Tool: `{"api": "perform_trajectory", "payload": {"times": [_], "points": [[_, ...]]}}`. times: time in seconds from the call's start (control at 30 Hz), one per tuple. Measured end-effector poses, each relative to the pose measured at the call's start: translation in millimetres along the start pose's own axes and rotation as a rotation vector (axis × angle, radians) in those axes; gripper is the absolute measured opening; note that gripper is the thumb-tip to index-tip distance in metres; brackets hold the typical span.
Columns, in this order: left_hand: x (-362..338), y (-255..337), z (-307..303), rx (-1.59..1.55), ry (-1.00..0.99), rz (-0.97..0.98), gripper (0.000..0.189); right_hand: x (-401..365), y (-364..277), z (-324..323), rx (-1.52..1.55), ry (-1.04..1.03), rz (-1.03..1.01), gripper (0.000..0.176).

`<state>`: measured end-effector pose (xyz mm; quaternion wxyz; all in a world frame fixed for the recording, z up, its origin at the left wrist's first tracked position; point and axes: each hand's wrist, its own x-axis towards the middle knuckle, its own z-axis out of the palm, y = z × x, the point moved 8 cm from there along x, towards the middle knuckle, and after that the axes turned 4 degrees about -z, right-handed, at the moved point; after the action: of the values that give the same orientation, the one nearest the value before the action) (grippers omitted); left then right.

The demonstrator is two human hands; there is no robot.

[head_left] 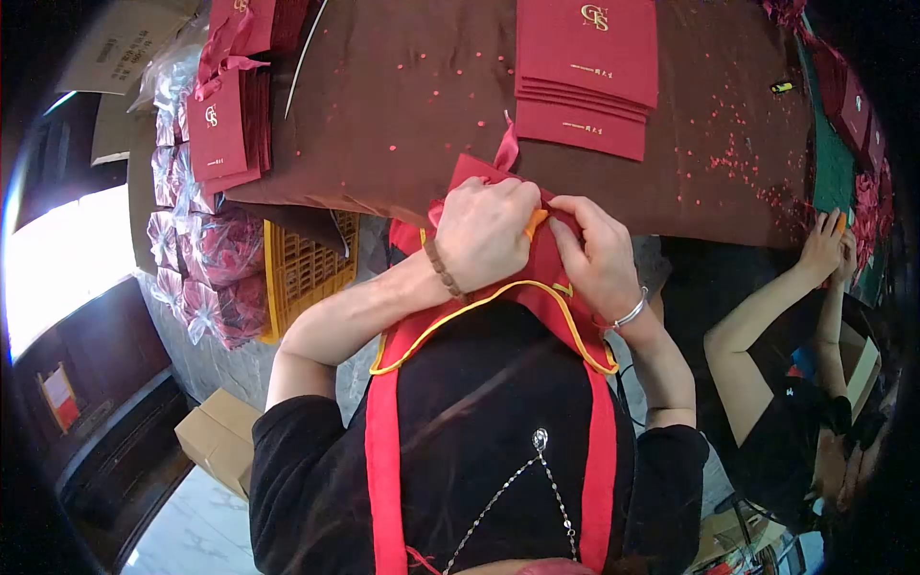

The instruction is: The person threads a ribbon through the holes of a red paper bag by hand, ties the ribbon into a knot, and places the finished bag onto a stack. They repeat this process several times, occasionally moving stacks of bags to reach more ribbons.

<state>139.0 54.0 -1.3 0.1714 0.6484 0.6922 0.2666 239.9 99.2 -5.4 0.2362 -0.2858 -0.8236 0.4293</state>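
Observation:
A red paper bag stands at the table's near edge, mostly hidden behind my hands. My left hand is closed over it, knuckles up, with a beaded bracelet at the wrist. An orange piece, which looks like a finger cover, shows beside the left fingers. From the right, my right hand grips the bag with its thumb and curled fingers close to the orange piece. A red ribbon with a pale tip rises behind the bag.
Flat red bags lie stacked on the brown tablecloth. More ribboned bags stand at left, above wrapped bundles and a yellow crate. Red scraps dot the cloth. A co-worker's hands are at right.

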Motion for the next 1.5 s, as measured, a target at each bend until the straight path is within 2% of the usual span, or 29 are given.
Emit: {"api": "perform_trajectory", "payload": {"times": [0.17, 0.3, 0.33, 0.37, 0.43, 0.47, 0.5, 0.57, 0.7, 1.03, 1.1, 1.2, 1.23, 1.3, 1.4, 1.5], "points": [[-3, 16, -2, 0.196, 0.05, 0.083, 0.012, 0, 1, 1, -0.02, -0.008, 0.023, 0.015], [-4, 1, 0, 0.099, 0.038, -0.008, 0.008, 4, 19, 2, 0.091, -0.103, 0.115, 0.017], [-4, -3, 2, 0.108, 0.018, -0.037, 0.007, 6, 21, 0, 0.04, -0.067, 0.02, 0.018], [-4, -8, 4, 0.035, -0.003, -0.072, 0.005, 8, 27, -2, 0.038, -0.066, 0.019, 0.018], [-3, -17, 0, -0.037, -0.003, -0.112, 0.006, 11, 30, 6, 0.173, -0.186, 0.072, 0.018], [-3, -20, -4, -0.061, 0.0, -0.146, 0.007, -5, 50, 20, 0.485, -0.34, 0.547, 0.018], [-4, -23, -6, -0.064, 0.009, -0.159, 0.006, -7, 51, 20, 0.484, -0.342, 0.548, 0.018], [-4, -26, -8, -0.061, 0.015, -0.153, 0.006, -11, 55, 21, 0.738, -0.224, 0.612, 0.019], [-7, -13, -5, -0.017, -0.026, -0.083, 0.007, -8, 54, 20, 0.561, -0.268, 0.516, 0.019], [-6, -7, 2, 0.115, -0.097, -0.071, 0.01, -5, 45, 17, 0.387, -0.262, 0.441, 0.017], [-6, -3, 1, 0.179, -0.077, -0.063, 0.012, -4, 39, 16, 0.371, -0.217, 0.316, 0.014], [-5, 7, -5, 0.264, -0.018, -0.021, 0.015, -6, 37, 14, 0.399, -0.166, 0.354, 0.016], [-6, 13, -7, 0.272, 0.064, 0.063, 0.011, -7, 37, 16, 0.399, -0.168, 0.352, 0.016], [-5, 17, -4, 0.284, 0.097, 0.061, 0.012, -5, 30, 10, 0.365, -0.087, 0.184, 0.015], [-10, 17, -5, 0.255, 0.123, 0.088, 0.011, -8, 34, 10, 0.388, -0.104, 0.28, 0.015], [-15, 15, -9, 0.242, 0.125, 0.105, 0.007, -9, 35, 15, 0.42, -0.106, 0.26, 0.015]]}}
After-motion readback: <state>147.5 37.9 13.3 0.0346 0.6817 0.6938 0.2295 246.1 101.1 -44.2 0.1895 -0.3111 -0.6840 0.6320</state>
